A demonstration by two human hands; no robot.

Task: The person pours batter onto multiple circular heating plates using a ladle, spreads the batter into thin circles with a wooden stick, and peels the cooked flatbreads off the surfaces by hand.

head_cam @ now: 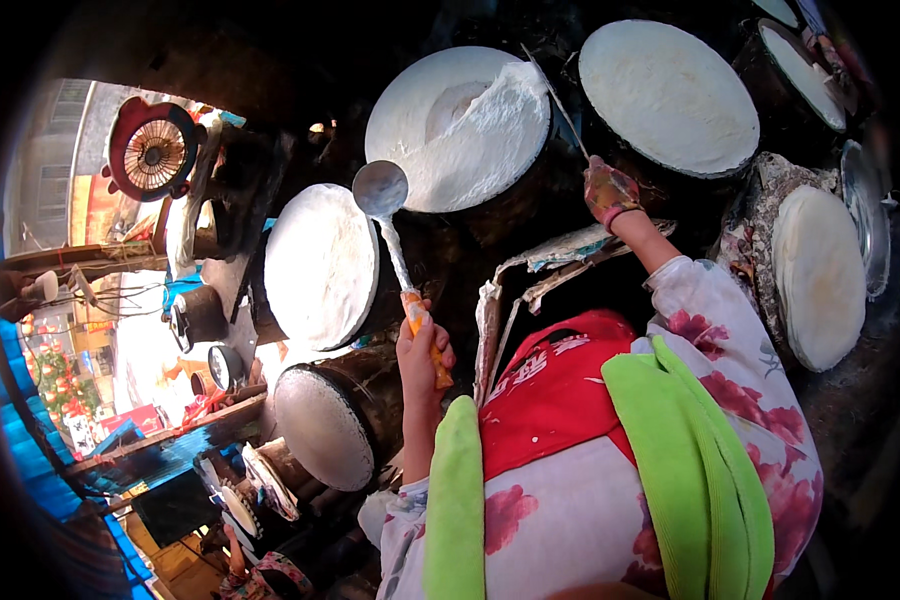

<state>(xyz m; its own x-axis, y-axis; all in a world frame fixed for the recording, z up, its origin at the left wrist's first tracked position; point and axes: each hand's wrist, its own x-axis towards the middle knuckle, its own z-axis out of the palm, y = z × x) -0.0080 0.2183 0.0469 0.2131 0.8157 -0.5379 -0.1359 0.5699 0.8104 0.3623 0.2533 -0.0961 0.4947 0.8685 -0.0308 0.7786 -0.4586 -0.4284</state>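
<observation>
My left hand [422, 346] is closed round the orange handle of a metal ladle [381, 189], whose bowl is raised between two round griddles. In my right hand [610, 192], in a stained glove, is a thin stick [559, 105]. The stick's upper part lies by the right edge of a griddle [409, 97] partly covered with white batter [495, 135]. Left of the ladle is another griddle covered in white batter [322, 262]. A third round white sheet [667, 97] covers the griddle at the upper right.
A stack of round white sheets [821, 277] stands at the right beside a metal tray [870, 217]. A greyish griddle [324, 429] sits at the lower left. A red fan [152, 150] hangs at the upper left. Another person [266, 577] is at the bottom left; someone's hand [825, 52] shows top right.
</observation>
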